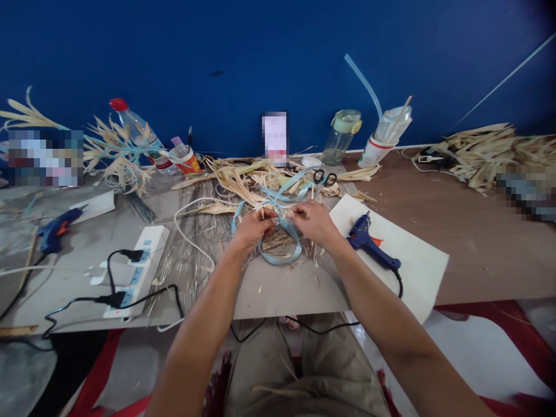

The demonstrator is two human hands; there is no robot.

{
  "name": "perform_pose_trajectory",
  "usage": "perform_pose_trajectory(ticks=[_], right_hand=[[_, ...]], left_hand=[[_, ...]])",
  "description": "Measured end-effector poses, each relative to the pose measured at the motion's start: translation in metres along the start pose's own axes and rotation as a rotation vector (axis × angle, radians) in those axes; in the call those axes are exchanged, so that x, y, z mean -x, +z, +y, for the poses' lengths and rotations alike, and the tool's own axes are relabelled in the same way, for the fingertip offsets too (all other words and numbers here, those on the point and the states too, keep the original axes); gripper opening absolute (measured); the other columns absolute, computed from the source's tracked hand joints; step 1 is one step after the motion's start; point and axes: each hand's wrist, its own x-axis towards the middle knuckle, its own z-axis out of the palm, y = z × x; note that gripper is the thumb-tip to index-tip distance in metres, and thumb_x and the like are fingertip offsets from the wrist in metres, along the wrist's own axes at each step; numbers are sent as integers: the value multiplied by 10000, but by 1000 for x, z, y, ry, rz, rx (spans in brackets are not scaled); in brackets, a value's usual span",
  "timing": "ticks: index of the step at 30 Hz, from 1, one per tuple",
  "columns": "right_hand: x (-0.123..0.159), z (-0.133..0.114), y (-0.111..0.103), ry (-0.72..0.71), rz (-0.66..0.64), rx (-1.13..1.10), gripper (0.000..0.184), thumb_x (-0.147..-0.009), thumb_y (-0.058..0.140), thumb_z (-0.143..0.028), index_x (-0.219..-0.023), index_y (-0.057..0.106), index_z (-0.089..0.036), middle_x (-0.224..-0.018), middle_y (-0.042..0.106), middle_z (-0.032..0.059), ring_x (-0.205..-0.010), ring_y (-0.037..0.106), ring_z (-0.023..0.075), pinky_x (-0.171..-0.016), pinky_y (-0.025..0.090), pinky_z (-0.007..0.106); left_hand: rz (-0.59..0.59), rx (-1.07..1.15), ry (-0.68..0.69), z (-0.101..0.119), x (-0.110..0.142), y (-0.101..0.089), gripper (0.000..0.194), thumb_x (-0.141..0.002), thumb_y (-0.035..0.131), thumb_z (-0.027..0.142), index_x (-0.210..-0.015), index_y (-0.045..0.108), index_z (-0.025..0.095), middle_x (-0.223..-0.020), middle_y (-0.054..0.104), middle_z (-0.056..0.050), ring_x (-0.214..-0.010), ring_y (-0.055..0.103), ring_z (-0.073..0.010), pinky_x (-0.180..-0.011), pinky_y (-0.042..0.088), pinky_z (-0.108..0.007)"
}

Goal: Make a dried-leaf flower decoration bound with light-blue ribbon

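Note:
A light blue ribbon (280, 260) loops and trails around both hands at the middle of the table. My left hand (257, 225) is closed in a pinch on the ribbon near its knot. Facing it, my right hand (316, 221) also has its fingertips pinched on the ribbon, close to a small pale tuft. Dried corn husks (243, 179) lie just beyond the hands, and husk scraps are scattered beneath them. Scissors with black handles (325, 178) rest behind my right hand. The exact spot under my fingertips is partly hidden.
Right of my arm, a blue glue gun (373, 246) lies on white paper (417, 260). A power strip (145, 260) with black plugs, thin wires (204, 231) and another glue gun (56, 231) are left. Behind stand a phone (275, 139), a jar (341, 139) and a paper cup (377, 152).

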Motion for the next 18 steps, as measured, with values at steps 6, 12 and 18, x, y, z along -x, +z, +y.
perform_pose_trajectory(ticks=[6,12,18], right_hand=[[0,0,-3,64,-7,45,180,-782,551,-221,-827,720,-179,-786,680,75,-788,595,220,-755,429,337],[1,-1,-6,67,0,33,160,-787,546,-217,-778,703,-192,-760,680,62,-813,591,216,-753,417,325],[3,0,-4,19,31,0,138,-761,562,-204,-751,700,-202,-712,664,45,-748,582,201,-740,417,316]], left_hand=[[0,82,-56,9,7,1,173,-631,642,149,-801,671,132,-660,596,16,-542,510,-63,-563,418,-204],[-68,242,-206,17,9,-3,257,-572,565,40,-788,693,98,-703,675,-46,-619,638,-129,-673,510,-263],[-103,282,-261,14,7,-5,146,-588,635,63,-725,640,115,-604,656,-46,-598,646,-158,-632,533,-294]])
